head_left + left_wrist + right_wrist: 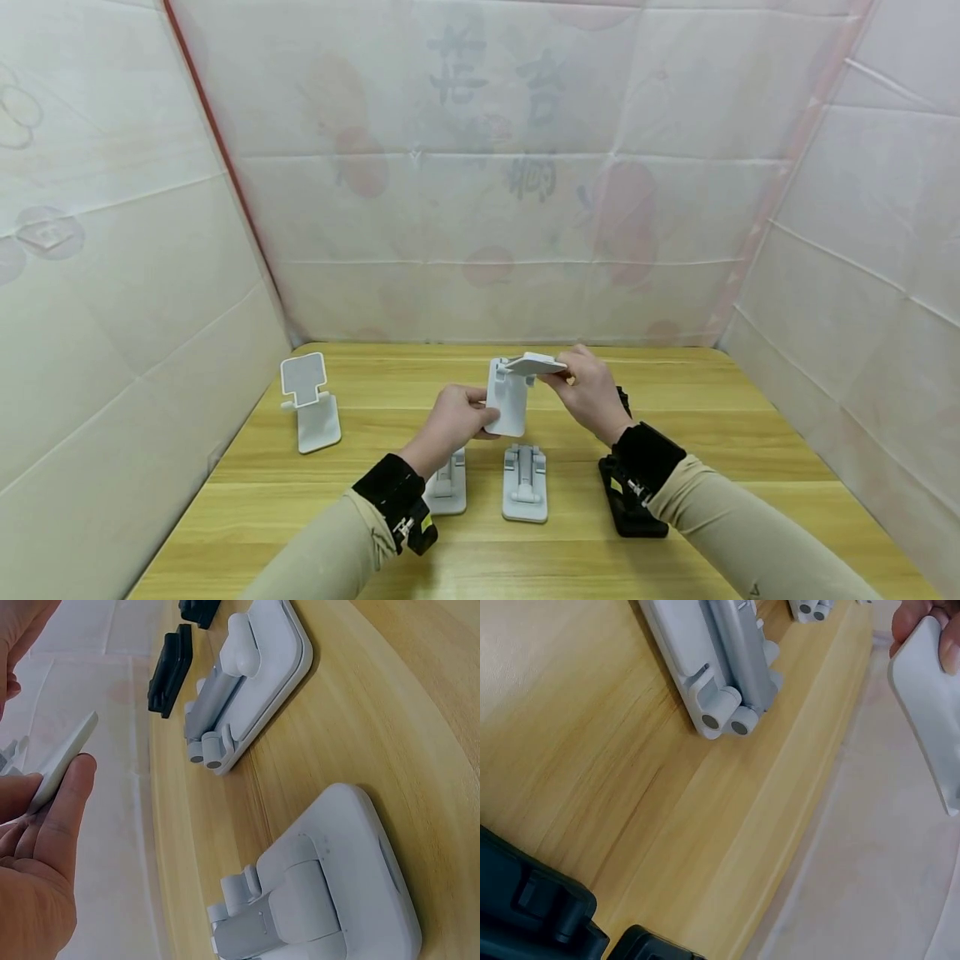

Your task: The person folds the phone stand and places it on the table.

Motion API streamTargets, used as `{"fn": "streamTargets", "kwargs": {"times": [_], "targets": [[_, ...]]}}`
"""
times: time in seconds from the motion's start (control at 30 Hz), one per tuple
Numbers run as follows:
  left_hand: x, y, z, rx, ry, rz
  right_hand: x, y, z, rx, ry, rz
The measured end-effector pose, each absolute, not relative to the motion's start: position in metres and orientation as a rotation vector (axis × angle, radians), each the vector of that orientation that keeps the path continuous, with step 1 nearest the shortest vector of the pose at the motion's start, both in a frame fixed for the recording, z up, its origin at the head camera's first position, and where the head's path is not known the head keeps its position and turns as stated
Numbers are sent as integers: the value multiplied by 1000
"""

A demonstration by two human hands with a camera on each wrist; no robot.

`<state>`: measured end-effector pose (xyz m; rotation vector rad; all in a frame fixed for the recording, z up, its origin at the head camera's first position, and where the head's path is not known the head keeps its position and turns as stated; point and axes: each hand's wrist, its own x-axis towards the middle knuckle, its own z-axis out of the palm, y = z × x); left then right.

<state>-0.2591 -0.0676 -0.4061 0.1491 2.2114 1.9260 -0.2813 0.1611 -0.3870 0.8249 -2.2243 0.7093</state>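
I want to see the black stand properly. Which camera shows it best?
The head view: the black stand lies flat on the table beside the right sleeve, partly covered by it. The left wrist view shows it far off and small. The right wrist view catches only a corner.

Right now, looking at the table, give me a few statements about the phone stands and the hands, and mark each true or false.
1. Both hands hold one white stand above the table. True.
2. The black stand is in the left hand. False: it lies on the table by the right forearm.
3. An unfolded white stand sits at the far left. True.
4. The right hand is empty. False: it pinches the held stand's top plate.
5. Two folded white stands lie flat near the person. True.
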Motion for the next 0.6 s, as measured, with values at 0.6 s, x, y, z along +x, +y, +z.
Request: {"fn": "streamTargets", "kwargs": {"times": [0.6], "targets": [[-256,-65,-405,152,2152,1959,-284,160,-390,819,-2131,604]]}}
